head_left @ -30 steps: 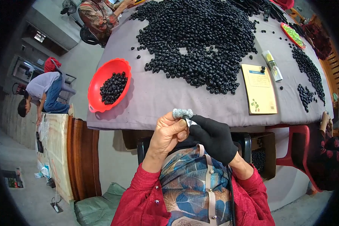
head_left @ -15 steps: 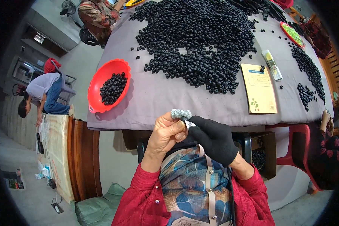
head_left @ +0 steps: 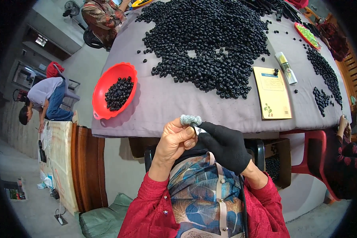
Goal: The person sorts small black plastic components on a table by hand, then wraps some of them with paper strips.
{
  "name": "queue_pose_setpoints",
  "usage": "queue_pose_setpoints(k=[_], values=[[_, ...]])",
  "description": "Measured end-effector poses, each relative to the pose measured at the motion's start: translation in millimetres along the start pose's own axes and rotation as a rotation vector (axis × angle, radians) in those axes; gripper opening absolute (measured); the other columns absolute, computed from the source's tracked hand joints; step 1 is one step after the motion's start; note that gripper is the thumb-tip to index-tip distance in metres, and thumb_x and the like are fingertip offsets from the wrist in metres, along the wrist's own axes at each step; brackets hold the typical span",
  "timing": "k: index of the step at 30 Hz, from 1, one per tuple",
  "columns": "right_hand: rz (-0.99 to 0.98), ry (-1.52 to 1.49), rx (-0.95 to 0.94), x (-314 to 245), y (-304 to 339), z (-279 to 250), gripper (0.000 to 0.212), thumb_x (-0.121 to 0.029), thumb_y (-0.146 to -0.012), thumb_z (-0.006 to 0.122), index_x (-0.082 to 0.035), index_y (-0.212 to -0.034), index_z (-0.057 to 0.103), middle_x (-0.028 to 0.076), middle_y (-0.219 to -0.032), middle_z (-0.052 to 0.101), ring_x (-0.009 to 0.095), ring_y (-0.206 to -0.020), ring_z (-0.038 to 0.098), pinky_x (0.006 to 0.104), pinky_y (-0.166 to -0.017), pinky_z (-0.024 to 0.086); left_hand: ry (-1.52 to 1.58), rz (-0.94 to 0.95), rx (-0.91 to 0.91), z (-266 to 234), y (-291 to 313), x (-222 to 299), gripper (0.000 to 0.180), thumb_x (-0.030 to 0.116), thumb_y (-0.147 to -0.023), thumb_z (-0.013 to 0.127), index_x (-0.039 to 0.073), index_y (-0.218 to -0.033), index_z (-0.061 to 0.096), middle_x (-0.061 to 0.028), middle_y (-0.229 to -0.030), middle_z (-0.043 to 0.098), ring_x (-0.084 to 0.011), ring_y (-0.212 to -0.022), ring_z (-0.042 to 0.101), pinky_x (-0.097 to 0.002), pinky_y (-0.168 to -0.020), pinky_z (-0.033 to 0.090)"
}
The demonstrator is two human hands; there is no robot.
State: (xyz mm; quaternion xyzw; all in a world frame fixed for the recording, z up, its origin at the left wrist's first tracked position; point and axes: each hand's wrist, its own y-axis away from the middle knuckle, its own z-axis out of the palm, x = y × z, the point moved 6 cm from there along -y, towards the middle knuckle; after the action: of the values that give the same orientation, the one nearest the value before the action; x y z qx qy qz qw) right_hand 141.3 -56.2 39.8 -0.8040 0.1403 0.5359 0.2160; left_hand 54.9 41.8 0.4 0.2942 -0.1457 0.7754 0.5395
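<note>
- Head view, what changed: very little had moved over the past second. The left hand (head_left: 177, 139) and the right hand (head_left: 222, 144), which wore a black glove, stayed pressed together at the near table edge, close to the chest. The grey speckled piece (head_left: 190, 119) sat at the same spot on top of the fingertips.
- Judged from that, the work on the piece was a fine fingertip job still under way, with nothing set down or picked up.
- Grip: the bare left fingers were clenched around the grey speckled piece, which stuck out just above them. The gloved fingertips met it from the right, over a small pale bit (head_left: 199, 129). Whether they truly pinched it could not be told.
- Away from the grip:
  - The table (head_left: 166, 107), under a grey cloth, spread just beyond the grip.
  - A red bowl (head_left: 101, 85) part-filled with black beads lay up and to the left.
  - The big heap of black beads (head_left: 210, 43) lay straight ahead.
  - A yellow booklet (head_left: 273, 93) lay ahead to the right, with a pale tube (head_left: 285, 67) just past it.
- Counts:
  - There were two hands and one glove.
  - There was one grey piece, one red bowl, one booklet and one tube.
  - There was one large bead heap, plus a long band (head_left: 323, 71) and a small cluster (head_left: 320, 99) far right.
  - The beads themselves were too many to count.
- Two other people showed, one bending far left (head_left: 43, 97) and one seated across the table (head_left: 105, 16).
</note>
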Motion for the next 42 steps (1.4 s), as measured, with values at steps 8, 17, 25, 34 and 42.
queue_pose_setpoints(k=[8, 17, 25, 34, 42], values=[[0.017, 0.0, -0.022, -1, -1, -1, 0.025, -0.019, -0.082, 0.058, -0.009, -0.105, 0.059, 0.013, -0.081, 0.062, 0.023, -0.07, 0.063, 0.029, -0.059, 0.048, -0.006, -0.001, 0.013, -2, 0, -1, 0.02, 0.003, -0.081, 0.058, 0.002, -0.101, 0.059, -0.0044, -0.072, 0.058, -0.0062, -0.05, 0.043, -0.0186, -0.044, 0.033], [0.049, -0.059, -0.033, 6, 0, 1, 0.024, -0.019, -0.082, 0.058, -0.009, -0.104, 0.059, 0.013, -0.081, 0.062, 0.023, -0.071, 0.063, 0.0285, -0.059, 0.048, -0.02, -0.011, 0.017, -1, -1, -2, 0.018, 0.002, -0.081, 0.057, 0.001, -0.098, 0.059, -0.0037, -0.071, 0.058, -0.0063, -0.05, 0.042, -0.0192, -0.044, 0.033], [0.097, -0.035, -0.005, 4, -1, 2, 0.025, -0.018, -0.081, 0.06, -0.008, -0.104, 0.059, 0.013, -0.082, 0.062, 0.022, -0.071, 0.063, 0.0281, -0.061, 0.048, -0.055, -0.008, 0.039, -4, -3, -2, 0.015, 0.002, -0.08, 0.058, 0.002, -0.095, 0.06, -0.0024, -0.067, 0.056, -0.0066, -0.049, 0.042, -0.0193, -0.043, 0.033], [0.168, -0.109, 0.013, 16, -2, 5, 0.024, -0.018, -0.082, 0.058, -0.007, -0.103, 0.06, 0.013, -0.082, 0.063, 0.02, -0.071, 0.063, 0.0274, -0.062, 0.048, -0.01, 0.007, 0.049, -9, -6, -6, 0.015, 0.004, -0.081, 0.057, 0.001, -0.095, 0.06, -0.0028, -0.064, 0.054, -0.0069, -0.048, 0.043, -0.0196, -0.043, 0.033], [0.089, -0.076, -0.014, 4, -1, 4, 0.026, -0.017, -0.081, 0.061, -0.007, -0.104, 0.06, 0.013, -0.082, 0.063, 0.016, -0.07, 0.063, 0.0269, -0.06, 0.048, -0.007, 0.006, 0.056, -8, -4, -3, 0.017, 0.005, -0.082, 0.057, 0.002, -0.098, 0.059, -0.0038, -0.065, 0.055, -0.0066, -0.048, 0.042, -0.0189, -0.042, 0.032]])
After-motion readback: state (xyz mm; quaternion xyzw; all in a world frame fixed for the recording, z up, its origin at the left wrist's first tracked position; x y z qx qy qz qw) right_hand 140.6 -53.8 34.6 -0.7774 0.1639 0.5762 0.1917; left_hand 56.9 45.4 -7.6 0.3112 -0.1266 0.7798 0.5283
